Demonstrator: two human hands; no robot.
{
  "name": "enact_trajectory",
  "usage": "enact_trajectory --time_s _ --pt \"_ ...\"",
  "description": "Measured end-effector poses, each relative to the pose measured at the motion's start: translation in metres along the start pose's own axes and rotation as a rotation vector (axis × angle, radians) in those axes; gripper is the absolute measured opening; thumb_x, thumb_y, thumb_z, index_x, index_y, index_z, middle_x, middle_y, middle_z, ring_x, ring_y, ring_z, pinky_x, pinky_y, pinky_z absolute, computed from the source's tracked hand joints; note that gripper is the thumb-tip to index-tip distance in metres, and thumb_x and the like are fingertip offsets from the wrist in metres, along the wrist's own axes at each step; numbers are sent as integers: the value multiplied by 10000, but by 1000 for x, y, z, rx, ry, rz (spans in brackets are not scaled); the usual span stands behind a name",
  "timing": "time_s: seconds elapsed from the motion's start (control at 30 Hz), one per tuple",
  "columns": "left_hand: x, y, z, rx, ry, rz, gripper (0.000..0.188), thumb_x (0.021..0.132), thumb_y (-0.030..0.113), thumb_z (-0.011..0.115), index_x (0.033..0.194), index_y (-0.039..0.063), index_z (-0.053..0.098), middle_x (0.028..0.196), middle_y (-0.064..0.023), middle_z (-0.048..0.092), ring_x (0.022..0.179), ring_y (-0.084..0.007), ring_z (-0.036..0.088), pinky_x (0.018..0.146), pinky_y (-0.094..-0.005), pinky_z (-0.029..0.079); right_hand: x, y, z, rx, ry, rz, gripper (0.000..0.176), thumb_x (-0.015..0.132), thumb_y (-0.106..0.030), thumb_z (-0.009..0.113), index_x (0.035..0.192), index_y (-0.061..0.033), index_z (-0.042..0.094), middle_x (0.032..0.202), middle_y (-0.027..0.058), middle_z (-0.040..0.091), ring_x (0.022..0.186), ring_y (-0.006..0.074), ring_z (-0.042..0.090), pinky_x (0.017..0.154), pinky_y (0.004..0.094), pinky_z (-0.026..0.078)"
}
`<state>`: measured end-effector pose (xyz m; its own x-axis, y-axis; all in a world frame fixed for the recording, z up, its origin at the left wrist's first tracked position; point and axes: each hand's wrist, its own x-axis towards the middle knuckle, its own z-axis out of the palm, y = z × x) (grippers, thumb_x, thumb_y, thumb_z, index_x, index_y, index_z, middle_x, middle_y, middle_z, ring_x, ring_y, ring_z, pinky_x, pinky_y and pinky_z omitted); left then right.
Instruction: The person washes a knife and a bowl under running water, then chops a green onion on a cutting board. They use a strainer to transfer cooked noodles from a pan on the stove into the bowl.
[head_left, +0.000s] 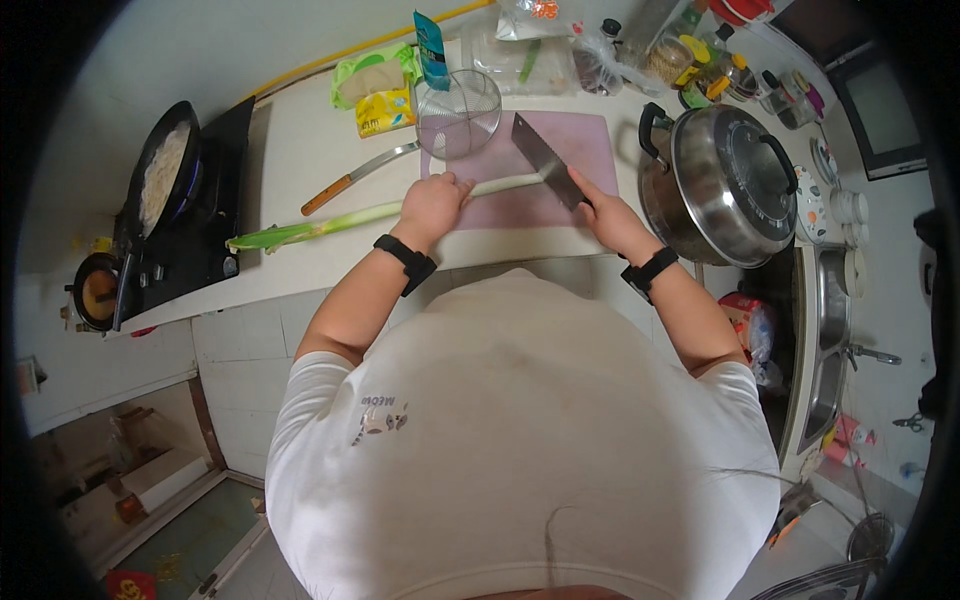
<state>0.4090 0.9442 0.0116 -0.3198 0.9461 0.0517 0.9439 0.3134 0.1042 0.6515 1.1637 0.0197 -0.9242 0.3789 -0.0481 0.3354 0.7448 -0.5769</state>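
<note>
A long green onion stalk (360, 217) lies across the pink cutting board (577, 142), its leafy green end out over the white counter to the left. My left hand (436, 201) grips the stalk at the board's left part. In my right hand (609, 217) is a cleaver (541, 156), its blade at the white end of the stalk. Behind my left hand, a wire mesh strainer (459, 116) overlaps the board's upper left corner, and its wooden handle (327, 194) points left on the counter.
On the left, a pan of pale food (166, 176) sits over a lit burner of the black stove (217, 202). A large lidded steel pot (720, 184) stands right of the board. Packets (385, 112), a plastic container (517, 66) and several jars (671, 61) line the back.
</note>
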Motion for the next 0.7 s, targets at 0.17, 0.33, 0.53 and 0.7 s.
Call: enact_trajectory --time_s 0.17,0.33,0.53,0.7 --pt "3 -2 -1 -39 -79 2 279 939 297 552 1163 182 672 953 -97 648 888 -307 651 739 -435 537 17 -2 30 8 28 87 659 946 -132 515 1538 -270 259 966 276 658 863 459 628 773 508 495" --pt "2 -3 3 -203 -134 -64 296 985 332 481 1065 127 680 961 -138 687 922 -342 654 774 -474 523 19 0 30 93 152 16 655 952 -138 512 1540 -261 252 975 282 655 874 465 620 771 513 487" --pt "6 0 10 -295 -280 -147 335 992 353 454 1058 112 676 929 -162 693 916 -365 650 789 -494 510 5 3 11 35 48 2 659 953 -142 511 1543 -261 243 936 284 654 844 466 622 752 515 482" --pt "3 2 7 -212 -199 -81 312 979 351 489 1101 144 687 968 -140 684 925 -349 652 780 -484 520 16 5 22 28 67 -16 662 949 -151 514 1541 -271 244 905 286 650 827 468 620 746 524 479"
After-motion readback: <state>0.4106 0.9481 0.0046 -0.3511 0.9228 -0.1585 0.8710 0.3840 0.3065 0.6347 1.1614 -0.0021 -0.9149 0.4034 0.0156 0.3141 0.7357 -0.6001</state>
